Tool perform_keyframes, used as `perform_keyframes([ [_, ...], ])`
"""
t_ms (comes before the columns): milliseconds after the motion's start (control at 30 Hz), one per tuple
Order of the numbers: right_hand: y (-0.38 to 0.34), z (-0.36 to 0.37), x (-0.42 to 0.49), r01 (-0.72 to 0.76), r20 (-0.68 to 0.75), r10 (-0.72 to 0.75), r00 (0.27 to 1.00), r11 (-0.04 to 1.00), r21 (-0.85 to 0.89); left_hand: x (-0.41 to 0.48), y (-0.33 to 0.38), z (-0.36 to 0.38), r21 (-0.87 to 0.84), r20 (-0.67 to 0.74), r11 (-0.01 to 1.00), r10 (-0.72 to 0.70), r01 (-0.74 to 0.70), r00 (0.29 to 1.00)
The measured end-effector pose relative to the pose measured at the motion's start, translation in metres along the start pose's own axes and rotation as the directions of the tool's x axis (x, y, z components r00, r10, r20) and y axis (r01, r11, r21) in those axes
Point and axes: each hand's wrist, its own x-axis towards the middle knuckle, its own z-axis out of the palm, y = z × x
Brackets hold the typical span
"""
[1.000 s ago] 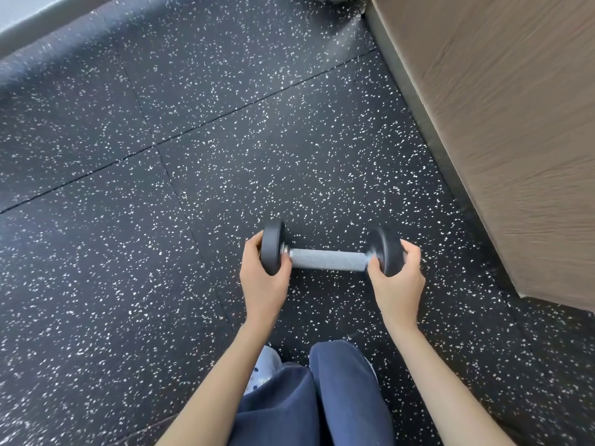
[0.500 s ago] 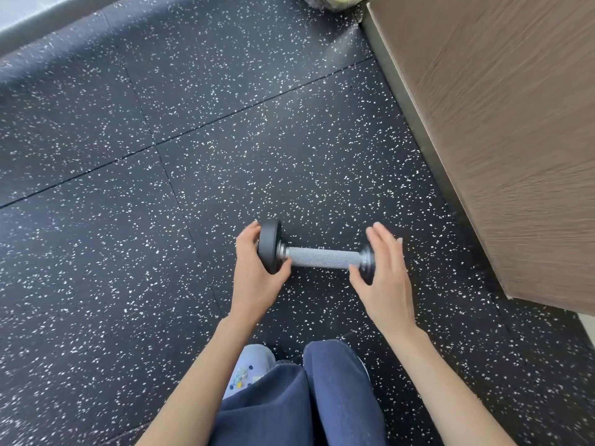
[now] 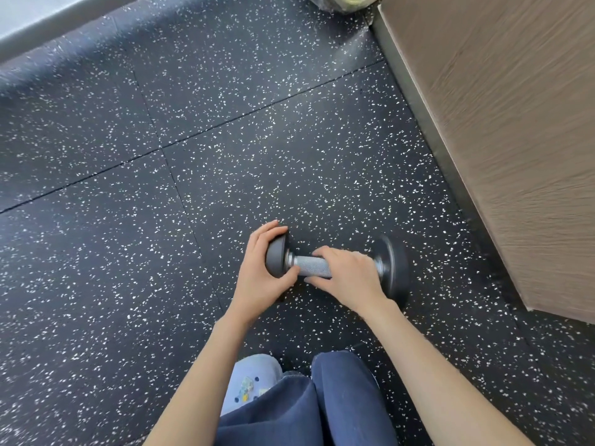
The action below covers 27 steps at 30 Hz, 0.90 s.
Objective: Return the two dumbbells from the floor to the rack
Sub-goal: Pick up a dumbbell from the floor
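Note:
One dumbbell with black round heads and a knurled grey metal handle lies across the black speckled floor in front of my knees. My left hand cups its left head, thumb underneath and fingers over the top. My right hand lies over the handle with fingers curling around it, next to the right head. No second dumbbell and no rack are in view.
A wood-grain cabinet side with a dark base strip rises close on the right. A grey ledge runs along the top left. A clear plastic bag sits at the top edge. My blue trousers and a light blue shoe are below.
My right hand left the dumbbell's right head and moved left onto the handle. The left hand stayed on the left head. The view shifted slightly.

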Motion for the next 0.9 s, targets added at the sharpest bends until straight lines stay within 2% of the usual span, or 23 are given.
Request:
perform_keyframes([
  [167,0.005,0.009,0.006,0.072,-0.176,-0.094,0.98,0.989,-0.132,0.006,-0.007,-0.014,0.06,0.137,0.997,0.031,-0.04,0.99],
  [333,0.008,0.006,0.012,0.095,-0.172,-0.122,0.977,0.983,-0.159,0.012,-0.009,-0.027,0.232,0.264,0.966,0.053,-0.117,0.963],
  [433,0.007,0.003,0.015,0.092,-0.087,-0.1,0.991,0.991,-0.094,0.009,-0.008,-0.03,0.256,0.247,0.954,0.094,-0.159,0.964],
  [533,0.007,-0.001,0.014,0.091,-0.073,-0.093,0.993,0.995,-0.038,-0.001,-0.007,-0.027,0.189,0.19,0.976,0.075,-0.112,0.979],
  [600,0.007,0.001,0.013,0.106,-0.08,-0.107,0.991,0.994,-0.015,-0.008,-0.008,-0.029,0.211,0.173,0.973,0.058,-0.095,0.983],
  [767,0.005,0.01,0.01,0.158,-0.157,-0.165,0.974,0.986,-0.054,-0.024,-0.016,-0.04,0.39,0.167,0.915,0.044,-0.107,0.985],
  [900,0.001,0.019,0.01,0.12,-0.316,-0.147,0.937,0.987,-0.105,-0.031,-0.024,-0.043,0.505,0.178,0.853,0.046,-0.131,0.983],
])
